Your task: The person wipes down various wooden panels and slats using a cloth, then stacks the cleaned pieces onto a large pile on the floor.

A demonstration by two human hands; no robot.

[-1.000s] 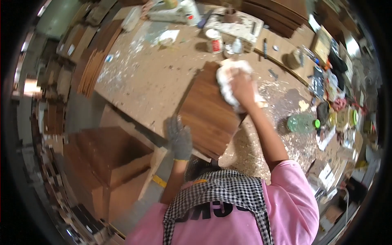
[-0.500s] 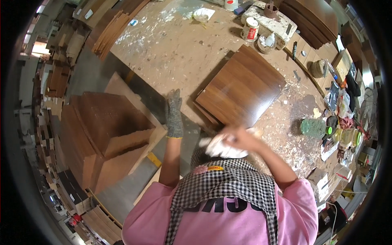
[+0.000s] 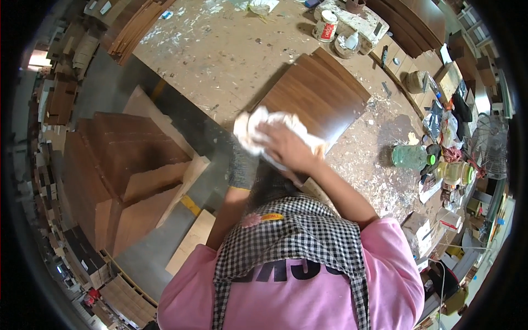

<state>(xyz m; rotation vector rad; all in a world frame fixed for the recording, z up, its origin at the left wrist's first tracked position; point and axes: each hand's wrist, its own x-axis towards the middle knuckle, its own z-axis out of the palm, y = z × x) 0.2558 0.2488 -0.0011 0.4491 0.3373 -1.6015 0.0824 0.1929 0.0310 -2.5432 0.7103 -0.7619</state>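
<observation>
My bare right hand (image 3: pixel 283 144) holds a crumpled white cloth (image 3: pixel 264 120) under its palm and fingers. The cloth lies at the near left corner of a dark brown wooden panel (image 3: pixel 324 93), whose glossy top catches the light. Other brown panels show beneath it, slightly out of line. My left hand (image 3: pixel 242 169), in a grey knitted glove with a yellow cuff, is just below the cloth, by the bench edge. The cloth covers its fingers, so I cannot see whether they grip anything.
The paint-spattered workbench (image 3: pixel 203 66) carries a white can (image 3: pixel 325 26), a bowl (image 3: pixel 347 45), a green jar (image 3: pixel 407 157) and a yellowish jar (image 3: pixel 456 172). A stack of brown panels (image 3: pixel 126 159) stands on a board at the left. More panels (image 3: pixel 410 25) lie at the far right.
My right hand has carried the cloth up and left from in front of my apron onto the panel's near corner. The cloth now hides my left hand's fingers. The whole view has shifted slightly.
</observation>
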